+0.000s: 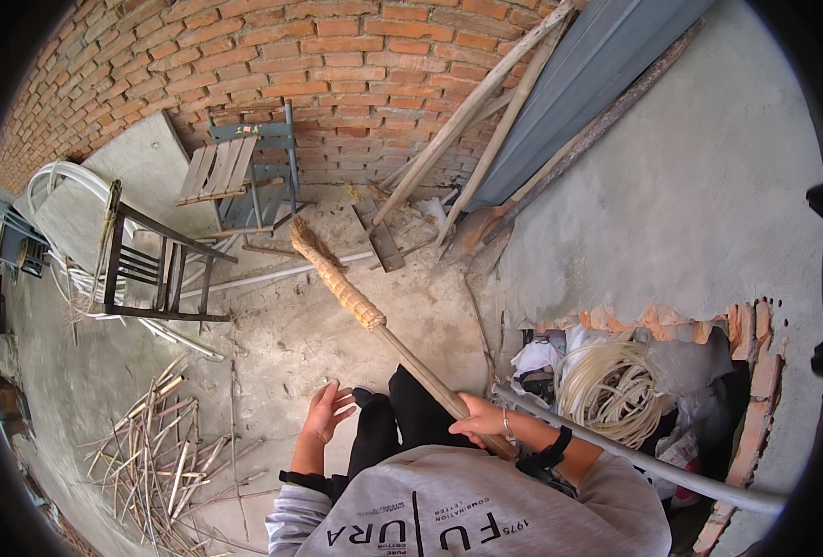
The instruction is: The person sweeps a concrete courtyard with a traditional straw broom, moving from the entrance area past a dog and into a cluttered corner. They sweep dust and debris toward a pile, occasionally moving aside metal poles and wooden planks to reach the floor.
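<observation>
My right hand [482,420] is closed around the lower part of a wooden pole [418,365]. The pole slants up and to the left across my legs. Its far end carries a thick sleeve of woven straw-coloured fibre [345,289] with a frayed tuft at the tip, held above the concrete floor. My left hand [328,409] is raised beside my left leg, palm turned up with the fingers apart, touching nothing.
Dry sticks [168,452] lie heaped at lower left. A dark wooden chair [161,271] lies tipped, near a folding chair [255,174]. Wooden poles [453,125] lean on the brick wall [342,63]. At right, a grey pipe [634,456] crosses before a wall opening holding coiled hose [610,393].
</observation>
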A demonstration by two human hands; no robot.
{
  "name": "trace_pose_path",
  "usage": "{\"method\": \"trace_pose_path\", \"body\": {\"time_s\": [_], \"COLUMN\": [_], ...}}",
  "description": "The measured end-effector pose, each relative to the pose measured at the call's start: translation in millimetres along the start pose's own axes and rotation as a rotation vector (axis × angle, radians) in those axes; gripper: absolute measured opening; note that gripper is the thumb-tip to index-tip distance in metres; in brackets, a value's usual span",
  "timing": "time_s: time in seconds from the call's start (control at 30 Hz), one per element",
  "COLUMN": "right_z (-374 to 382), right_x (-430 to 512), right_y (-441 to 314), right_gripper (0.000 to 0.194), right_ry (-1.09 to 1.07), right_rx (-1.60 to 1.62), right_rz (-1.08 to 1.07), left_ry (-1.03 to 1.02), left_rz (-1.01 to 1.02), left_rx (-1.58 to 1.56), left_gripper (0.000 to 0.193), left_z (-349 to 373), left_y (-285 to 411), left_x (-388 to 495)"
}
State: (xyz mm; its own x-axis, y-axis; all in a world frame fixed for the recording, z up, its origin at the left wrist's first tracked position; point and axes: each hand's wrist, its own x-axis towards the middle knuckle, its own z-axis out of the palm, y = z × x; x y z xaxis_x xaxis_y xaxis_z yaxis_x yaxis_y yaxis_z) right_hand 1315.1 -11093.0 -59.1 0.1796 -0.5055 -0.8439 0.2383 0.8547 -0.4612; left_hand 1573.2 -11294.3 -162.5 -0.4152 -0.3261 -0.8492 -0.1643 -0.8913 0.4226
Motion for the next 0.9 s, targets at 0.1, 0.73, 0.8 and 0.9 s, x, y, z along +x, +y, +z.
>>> {"method": "trace_pose_path", "body": {"time_s": [0.1,0.73,0.8,0.9], "right_z": [29.3,-412.1,-421.9,-403.0], "right_x": [45.5,189.4,195.1,221.9], "right_y": [10.9,-442.9,-451.3,-453.6], "right_gripper": [0.059,0.07,0.052,0.034], "right_ry": [-0.02,0.974,0.669,0.481], "right_rx": [-0.405,0.448,0.589,0.564], "right_rz": [-0.475,-0.766,-0.855,-0.793], "left_ry": [-0.062,0.38,0.449,0.579], "left_rz": [-0.032,0.057,0.094,0.129], "left_rx": [-0.249,-1.209,-1.19,-1.181], "left_gripper": [0.053,0.025,0.025,0.023], "left_z": [45.2,2.9,-4.6,-22.1], "left_y": [18.2,92.4,94.8,82.8], "left_x": [26.9,112.9,102.4,90.4]}}
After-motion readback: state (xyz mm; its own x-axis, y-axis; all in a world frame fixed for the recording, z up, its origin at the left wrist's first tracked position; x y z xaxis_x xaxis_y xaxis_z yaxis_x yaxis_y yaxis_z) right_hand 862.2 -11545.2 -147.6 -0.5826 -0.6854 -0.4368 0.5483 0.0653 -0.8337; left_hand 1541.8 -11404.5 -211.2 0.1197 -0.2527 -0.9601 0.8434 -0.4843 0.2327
